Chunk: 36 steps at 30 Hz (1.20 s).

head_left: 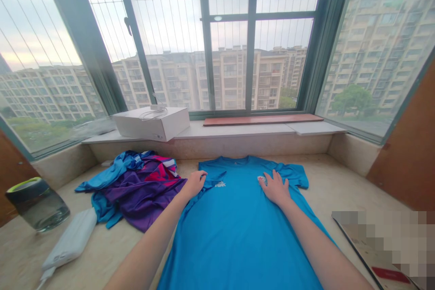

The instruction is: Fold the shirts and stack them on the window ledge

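Observation:
A blue T-shirt [244, 217] lies spread on the stone-like ledge, its neckline toward the window. Its right sleeve points outward, while the left sleeve is folded in over the chest beside a small white print. My left hand [195, 184] is at that left sleeve, its fingers curled round the fabric; part of the grip is hidden. Resting on the right side of the chest, my right hand [276, 189] has its fingers spread, partly over a small white badge. A crumpled pile of purple, red and blue clothes [142, 195] lies just left of my left hand.
At the far left stand a clear water bottle [37, 206] and a white power bank [71, 238] with a cable. A white box [152, 123] sits on the sill below the window, near a reddish board [261, 120]. A flat, partly blurred item [363, 244] lies at right.

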### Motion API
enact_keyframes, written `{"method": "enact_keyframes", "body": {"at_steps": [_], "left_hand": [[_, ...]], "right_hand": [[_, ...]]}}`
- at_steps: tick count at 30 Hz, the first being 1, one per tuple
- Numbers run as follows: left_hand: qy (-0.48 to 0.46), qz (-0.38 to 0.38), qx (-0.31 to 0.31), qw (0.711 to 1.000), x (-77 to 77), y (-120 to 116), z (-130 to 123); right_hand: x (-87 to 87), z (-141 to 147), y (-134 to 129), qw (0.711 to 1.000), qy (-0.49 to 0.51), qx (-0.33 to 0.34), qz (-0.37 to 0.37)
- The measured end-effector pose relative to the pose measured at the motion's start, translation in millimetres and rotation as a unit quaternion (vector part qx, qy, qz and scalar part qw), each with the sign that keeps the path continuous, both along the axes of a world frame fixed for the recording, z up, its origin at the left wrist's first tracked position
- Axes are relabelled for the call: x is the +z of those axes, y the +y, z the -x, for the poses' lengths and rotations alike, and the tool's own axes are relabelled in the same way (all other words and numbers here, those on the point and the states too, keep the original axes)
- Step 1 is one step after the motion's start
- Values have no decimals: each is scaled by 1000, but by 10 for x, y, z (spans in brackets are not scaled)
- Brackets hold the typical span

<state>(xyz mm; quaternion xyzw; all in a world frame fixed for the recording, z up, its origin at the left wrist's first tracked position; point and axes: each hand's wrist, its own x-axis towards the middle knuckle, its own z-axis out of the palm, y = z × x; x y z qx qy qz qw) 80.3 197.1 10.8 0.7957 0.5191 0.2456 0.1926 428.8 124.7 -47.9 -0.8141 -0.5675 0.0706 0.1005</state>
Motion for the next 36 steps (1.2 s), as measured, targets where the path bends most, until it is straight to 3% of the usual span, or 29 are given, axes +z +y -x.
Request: {"method": "enact_keyframes", "body": {"at_steps": [7,13,18,27,31,36], "left_hand": [[45,-31,22,998,-83,-191,-51],[52,-15,-46,997,-28,-242,-179],[96,-41,-9,994,36,1,-316],[230,18,78,970,-235,518,-385],[269,11,103,958,-234,591,-447],[295,4,59,954,-329,484,-699]], "right_hand": [[-56,-13,29,1000,-8,4,-11],[-62,-12,41,1000,-7,4,-5],[-39,2,30,1000,-2,9,-8],[84,8,-9,1000,22,18,-8],[87,24,4,999,27,20,-14],[140,16,-29,997,0,-35,-72]]}}
